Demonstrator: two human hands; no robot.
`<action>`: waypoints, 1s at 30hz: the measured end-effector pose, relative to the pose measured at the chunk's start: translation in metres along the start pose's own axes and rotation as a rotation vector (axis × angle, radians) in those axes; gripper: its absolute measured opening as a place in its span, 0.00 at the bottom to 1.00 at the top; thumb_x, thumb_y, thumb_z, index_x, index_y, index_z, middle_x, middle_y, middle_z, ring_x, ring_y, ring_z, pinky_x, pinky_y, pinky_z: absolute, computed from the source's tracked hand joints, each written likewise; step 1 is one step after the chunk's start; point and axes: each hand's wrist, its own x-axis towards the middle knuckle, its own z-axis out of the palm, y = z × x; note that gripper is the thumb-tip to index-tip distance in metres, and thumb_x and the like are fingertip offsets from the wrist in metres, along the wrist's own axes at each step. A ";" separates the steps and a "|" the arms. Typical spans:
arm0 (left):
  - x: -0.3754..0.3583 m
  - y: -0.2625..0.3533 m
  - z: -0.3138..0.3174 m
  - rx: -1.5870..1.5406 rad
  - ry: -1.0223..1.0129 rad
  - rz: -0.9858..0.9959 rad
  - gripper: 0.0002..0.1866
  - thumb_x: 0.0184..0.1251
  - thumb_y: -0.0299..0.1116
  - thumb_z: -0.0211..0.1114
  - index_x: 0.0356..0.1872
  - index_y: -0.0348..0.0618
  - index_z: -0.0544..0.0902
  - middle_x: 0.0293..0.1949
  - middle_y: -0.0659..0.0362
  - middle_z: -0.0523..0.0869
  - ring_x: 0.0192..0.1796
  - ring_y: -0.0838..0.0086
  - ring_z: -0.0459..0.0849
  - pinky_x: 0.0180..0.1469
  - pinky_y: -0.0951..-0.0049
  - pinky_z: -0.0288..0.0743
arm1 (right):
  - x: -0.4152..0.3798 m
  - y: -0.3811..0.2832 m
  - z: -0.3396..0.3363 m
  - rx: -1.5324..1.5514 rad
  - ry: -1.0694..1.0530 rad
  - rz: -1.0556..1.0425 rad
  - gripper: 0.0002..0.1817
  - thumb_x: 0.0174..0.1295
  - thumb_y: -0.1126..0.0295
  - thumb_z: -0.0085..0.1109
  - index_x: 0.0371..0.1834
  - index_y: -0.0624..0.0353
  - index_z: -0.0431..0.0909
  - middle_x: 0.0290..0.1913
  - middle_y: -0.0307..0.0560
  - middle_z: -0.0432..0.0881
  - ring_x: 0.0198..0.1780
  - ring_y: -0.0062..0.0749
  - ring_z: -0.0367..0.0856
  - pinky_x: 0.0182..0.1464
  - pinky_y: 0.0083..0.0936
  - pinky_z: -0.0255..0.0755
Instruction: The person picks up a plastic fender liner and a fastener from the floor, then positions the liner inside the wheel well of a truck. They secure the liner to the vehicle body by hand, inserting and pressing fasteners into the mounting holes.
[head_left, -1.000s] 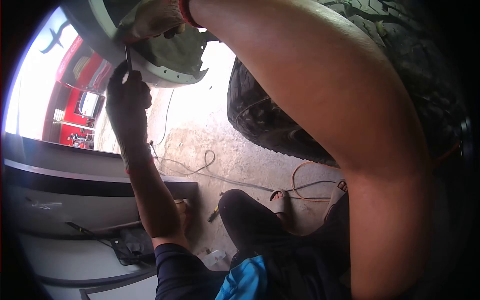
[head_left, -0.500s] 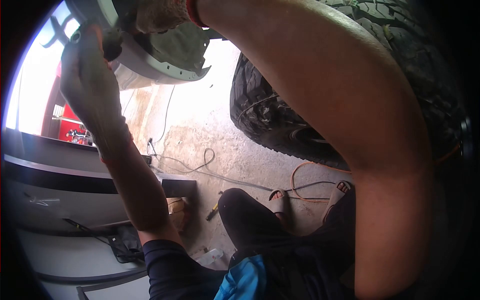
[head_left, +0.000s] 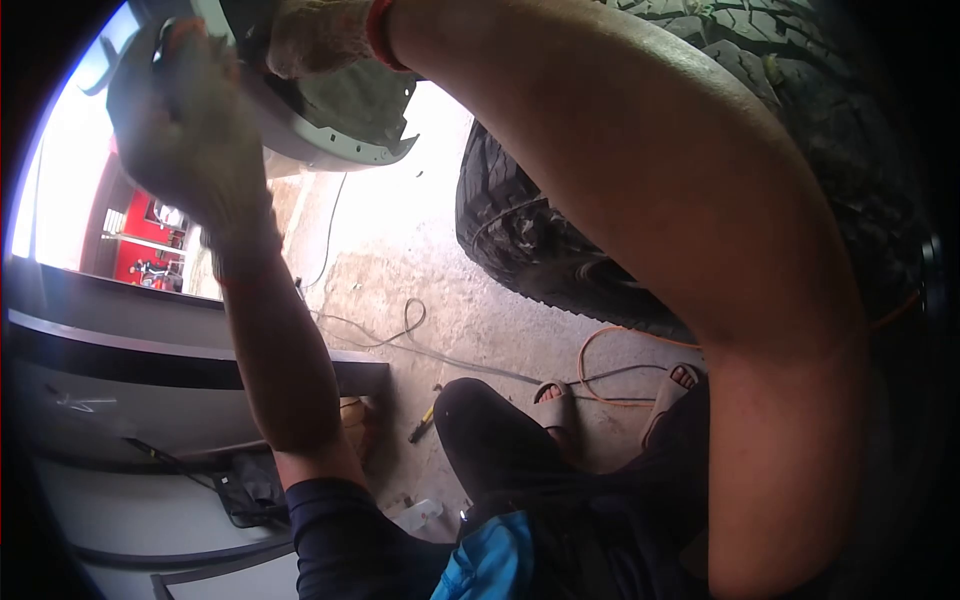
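1. Your left hand (head_left: 185, 130) is up high at the left, gloved, its back toward you, pressed against the outer lip of the grey panel (head_left: 345, 130) overhead.
2. Its fingers curl over something at the panel's edge; whether they clamp a tool or just the lip, you can't tell from here, since the glove hides it.
3. Your right hand (head_left: 320, 35) sits at the very top, also gloved, fingers folded onto the panel's upper surface and gripping it. The forearm sweeps down across the middle of the view.
4. The key relation: the panel lies above both hands and arcs from upper left down toward the right, ending in a notched tip just short of the tyre (head_left: 560, 230). Its long axis follows that curve.
5. Your left hand is on the outer, lower rim; your right is on the inner side, a little further along the arc. Both touch it, near each other.
6. Below, on the concrete: loose cables (head_left: 400, 335), an orange hose (head_left: 600, 350), and your sandal (head_left: 555, 400) beside your knee.
7. A dark-trimmed body panel (head_left: 150, 370) lies at the left.
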 end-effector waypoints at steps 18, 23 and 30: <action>0.076 -0.025 0.090 0.685 -0.973 -0.148 0.30 0.69 0.52 0.63 0.54 0.29 0.84 0.49 0.38 0.88 0.54 0.53 0.87 0.58 0.59 0.76 | -0.022 0.001 -0.004 0.889 -0.003 0.267 0.18 0.72 0.57 0.51 0.53 0.54 0.84 0.50 0.45 0.88 0.50 0.35 0.86 0.52 0.32 0.80; 0.067 -0.008 0.078 0.514 -0.949 -0.301 0.33 0.73 0.57 0.59 0.58 0.32 0.83 0.56 0.42 0.87 0.60 0.58 0.84 0.61 0.62 0.73 | -0.022 0.002 -0.005 1.066 -0.005 0.311 0.19 0.73 0.55 0.50 0.53 0.54 0.83 0.50 0.45 0.88 0.50 0.35 0.86 0.53 0.32 0.80; 0.051 -0.003 0.065 0.525 -0.723 -0.226 0.33 0.77 0.56 0.53 0.58 0.31 0.82 0.57 0.42 0.86 0.63 0.56 0.82 0.65 0.64 0.69 | -0.021 0.001 -0.006 1.256 -0.025 0.368 0.21 0.74 0.52 0.48 0.54 0.55 0.82 0.50 0.45 0.87 0.49 0.34 0.86 0.53 0.32 0.80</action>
